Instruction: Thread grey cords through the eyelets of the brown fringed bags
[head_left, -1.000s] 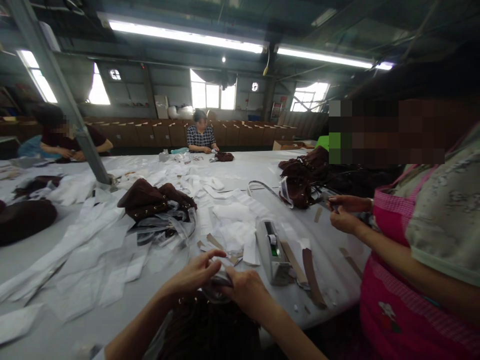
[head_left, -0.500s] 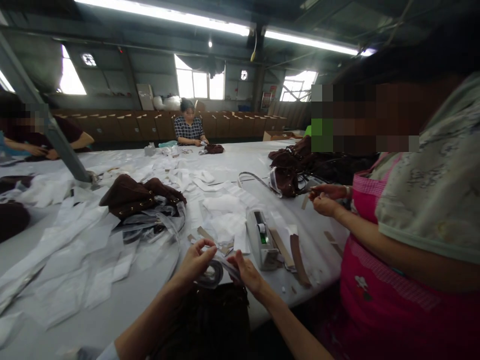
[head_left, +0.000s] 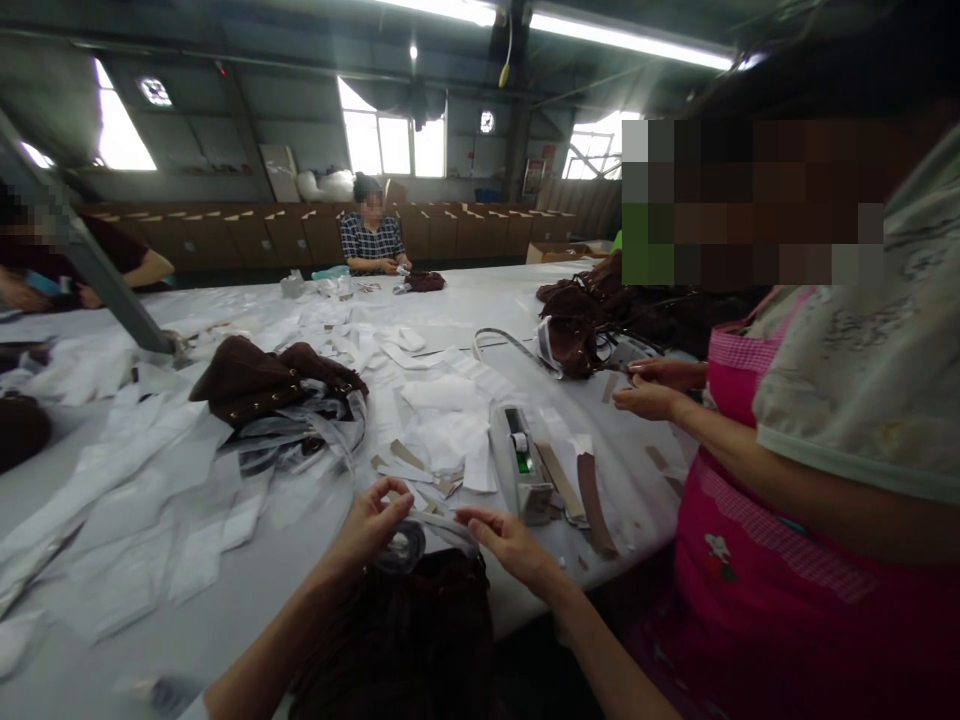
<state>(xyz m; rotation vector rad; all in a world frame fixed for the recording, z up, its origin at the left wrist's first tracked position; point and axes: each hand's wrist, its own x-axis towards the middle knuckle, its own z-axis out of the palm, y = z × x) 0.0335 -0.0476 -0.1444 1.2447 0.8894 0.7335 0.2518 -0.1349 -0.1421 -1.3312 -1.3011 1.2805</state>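
Note:
Directly in front of me is a dark brown bag [head_left: 427, 630] at the table's near edge. Above its top, a strap wrapped in pale clear film [head_left: 435, 521] stretches between my hands. My left hand [head_left: 377, 520] pinches the strap's left part between thumb and fingers. Closed on the other side of it is my right hand [head_left: 506, 542], its fingertips on the wrapped strap. A coiled, film-wrapped loop [head_left: 403, 549] hangs beside my left hand, over the bag. Just beyond my right hand stands a grey tape dispenser [head_left: 517, 465].
White wrapping sheets [head_left: 165, 500] cover the left of the table [head_left: 300, 600]. Another brown bag [head_left: 262, 385] lies there. Brown card strips [head_left: 592, 500] lie by the dispenser. Close on my right stands a co-worker in a pink apron [head_left: 750, 560]; more bags [head_left: 574, 340] are beyond.
My view has shifted slightly. My left hand has moved a little left and my right fingers lie flatter along the strap, which shows more between the hands. The coiled loop has shifted left.

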